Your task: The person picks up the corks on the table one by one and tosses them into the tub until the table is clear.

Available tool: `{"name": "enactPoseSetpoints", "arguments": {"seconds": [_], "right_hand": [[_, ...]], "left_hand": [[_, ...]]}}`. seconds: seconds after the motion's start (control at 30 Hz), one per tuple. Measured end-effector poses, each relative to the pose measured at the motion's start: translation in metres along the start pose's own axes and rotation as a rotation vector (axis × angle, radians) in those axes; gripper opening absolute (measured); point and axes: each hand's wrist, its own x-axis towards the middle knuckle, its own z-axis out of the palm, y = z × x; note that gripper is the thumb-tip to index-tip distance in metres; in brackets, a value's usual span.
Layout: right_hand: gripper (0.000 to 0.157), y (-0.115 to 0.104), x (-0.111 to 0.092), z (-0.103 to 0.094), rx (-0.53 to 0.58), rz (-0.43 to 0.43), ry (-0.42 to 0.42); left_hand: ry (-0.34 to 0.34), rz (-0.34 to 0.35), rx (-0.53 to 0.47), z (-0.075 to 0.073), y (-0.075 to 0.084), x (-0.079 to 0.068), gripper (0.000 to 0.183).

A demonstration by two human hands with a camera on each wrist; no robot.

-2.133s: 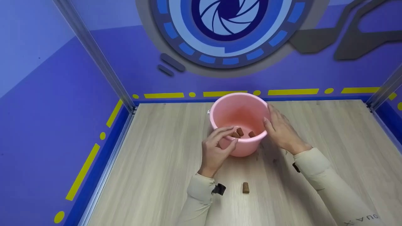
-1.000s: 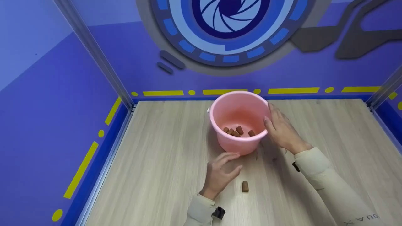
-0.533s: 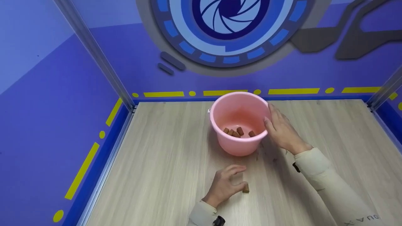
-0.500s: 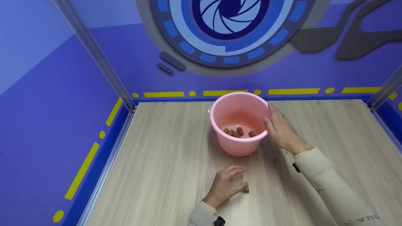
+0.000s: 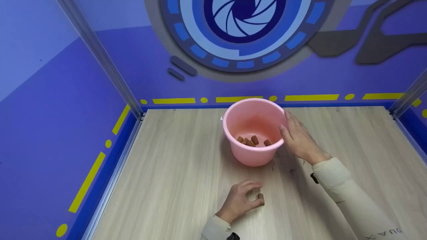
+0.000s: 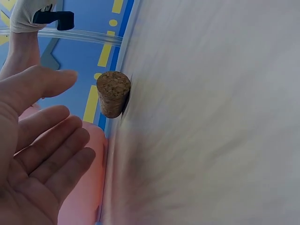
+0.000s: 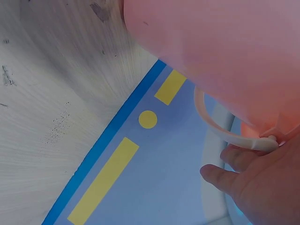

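A cork (image 5: pixel 261 197) stands upright on the wooden table, just in front of the bucket. My left hand (image 5: pixel 239 201) reaches around it with thumb and fingers spread. The left wrist view shows a gap between those fingers and the cork's side (image 6: pixel 112 96). At the back of the table is a pink bucket (image 5: pixel 252 157), its mouth tilted toward me. With the thumb over the right rim and the fingers outside, my right hand (image 5: pixel 301 140) holds it. Several corks (image 5: pixel 251 142) lie on the bucket's bottom.
The bucket's white handle (image 7: pixel 220 133) hangs along its far side in the right wrist view. A blue back wall (image 5: pixel 186 86) with yellow dashes rises close behind the bucket. Another blue wall (image 5: pixel 50 133) borders the table on the left.
My left hand has drawn back from the bucket rim toward me and down beside the cork on the table. More corks show in the bucket. My right hand has stayed on the rim.
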Motion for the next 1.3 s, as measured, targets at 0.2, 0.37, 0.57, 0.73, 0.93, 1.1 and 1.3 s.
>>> {"name": "enactPoseSetpoints", "arguments": {"seconds": [0.2,0.37,0.57,0.73,0.93,1.1,1.3], "right_hand": [[0.073,-0.0006,-0.0003,-0.0001,0.004,0.011,-0.001],[0.073,-0.0007,0.0000,0.0006,0.005,0.013,0.004],[0.073,-0.0006,0.0005,0.0015,0.008,0.009,0.008],[0.074,0.0005,0.0011,0.0016,0.010,-0.006,0.011],[0.071,0.0014,0.0015,0.0018,0.021,-0.035,0.024],[0.071,0.0018,0.0018,0.0020,0.023,-0.036,0.022],[0.072,0.0028,0.0010,0.0021,0.029,-0.022,0.008]], "left_hand": [[-0.048,-0.061,0.015,0.0013,-0.0003,-0.0008,0.038],[-0.082,-0.081,0.024,0.0038,0.0004,-0.0010,0.035],[-0.084,-0.036,0.051,0.0058,-0.0001,-0.0019,0.031],[-0.095,-0.013,0.052,0.0063,-0.0008,-0.0022,0.030],[-0.085,-0.011,0.064,0.0070,-0.0012,-0.0021,0.028],[-0.069,0.009,0.088,0.0083,-0.0004,-0.0021,0.026],[-0.070,0.008,0.102,0.0095,0.0001,-0.0022,0.025]]}}
